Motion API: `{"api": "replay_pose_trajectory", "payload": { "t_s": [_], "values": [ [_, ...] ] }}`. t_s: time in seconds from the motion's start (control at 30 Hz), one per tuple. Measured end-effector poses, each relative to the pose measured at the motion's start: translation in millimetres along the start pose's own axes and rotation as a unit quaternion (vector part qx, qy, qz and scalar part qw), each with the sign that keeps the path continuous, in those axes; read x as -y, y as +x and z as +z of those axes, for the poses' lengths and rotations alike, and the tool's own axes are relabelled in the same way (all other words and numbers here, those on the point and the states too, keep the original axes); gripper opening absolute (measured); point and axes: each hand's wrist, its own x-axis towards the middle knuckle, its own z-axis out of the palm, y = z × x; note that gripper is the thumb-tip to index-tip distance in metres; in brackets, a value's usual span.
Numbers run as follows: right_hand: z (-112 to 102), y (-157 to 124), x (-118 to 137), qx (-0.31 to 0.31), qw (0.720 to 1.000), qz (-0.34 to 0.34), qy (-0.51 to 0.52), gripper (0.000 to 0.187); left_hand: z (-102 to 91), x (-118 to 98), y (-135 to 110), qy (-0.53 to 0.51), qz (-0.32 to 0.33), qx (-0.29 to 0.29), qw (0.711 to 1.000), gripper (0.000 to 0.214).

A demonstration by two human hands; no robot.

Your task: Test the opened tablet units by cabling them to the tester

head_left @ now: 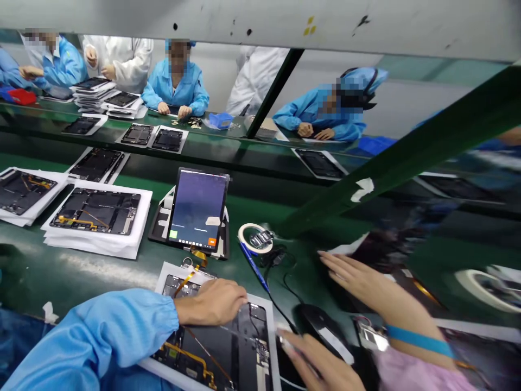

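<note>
My left hand (pixel 211 302), coming out of a light blue sleeve, rests flat on an opened tablet chassis (pixel 228 347) with exposed black internals and gold flex cables. The chassis lies on a white sheet. My right hand (pixel 317 363) lies at the bottom centre, fingers apart, beside a black computer mouse (pixel 321 331). Farther right, a blurred hand (pixel 362 282) with a blue wrist strap (pixel 419 341) reaches over a dark tablet; I cannot tell whose it is. A lit tablet (pixel 197 209) stands tilted on a dark stand.
A white tape roll (pixel 254 239) and a blue pen (pixel 253 266) lie near a black cable. Opened tablets on white sheets (pixel 97 212) line the green bench (pixel 36 271). A green diagonal beam (pixel 407 157) crosses the view. Several co-workers in smocks work beyond.
</note>
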Motion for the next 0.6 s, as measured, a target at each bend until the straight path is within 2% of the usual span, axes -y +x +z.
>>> {"api": "replay_pose_trajectory", "payload": {
  "t_s": [0.07,0.17,0.27,0.33,0.4,0.47,0.53,0.6],
  "values": [
    [2.2,20.7,1.8,-0.043,0.998,0.04,-0.013,0.026,0.8,1.3,1.2,0.001,0.003,-0.003,1.0,0.028],
    [17.1,62.2,0.5,-0.06,0.994,0.094,0.013,0.028,2.1,4.1,3.7,0.017,0.024,-0.013,0.999,0.027],
    [40.4,101.1,-7.2,-0.065,0.992,0.102,0.03,0.03,2.8,6.0,1.4,0.062,0.057,-0.014,0.996,0.027],
    [52.6,114.4,-11.8,-0.08,0.993,0.091,-0.011,0.034,2.6,7.5,-6.4,0.112,0.084,-0.027,0.99,0.027],
    [56.7,111.9,-13.5,-0.092,0.989,0.095,-0.07,0.038,1.9,11.2,-19.8,0.168,0.113,-0.067,0.977,0.024],
    [51.6,93.4,-13.9,-0.084,0.981,0.123,-0.126,0.039,0.3,18.2,-37.0,0.212,0.122,-0.132,0.961,0.022],
    [40.5,63.6,-16.3,-0.054,0.968,0.17,-0.179,0.04,-2.4,28.0,-54.9,0.238,0.084,-0.212,0.944,0.029],
    [29.2,30.4,-21.4,0.006,0.955,0.206,-0.212,0.039,-6.5,38.5,-69.5,0.247,0.006,-0.277,0.928,0.039]
  ]
}}
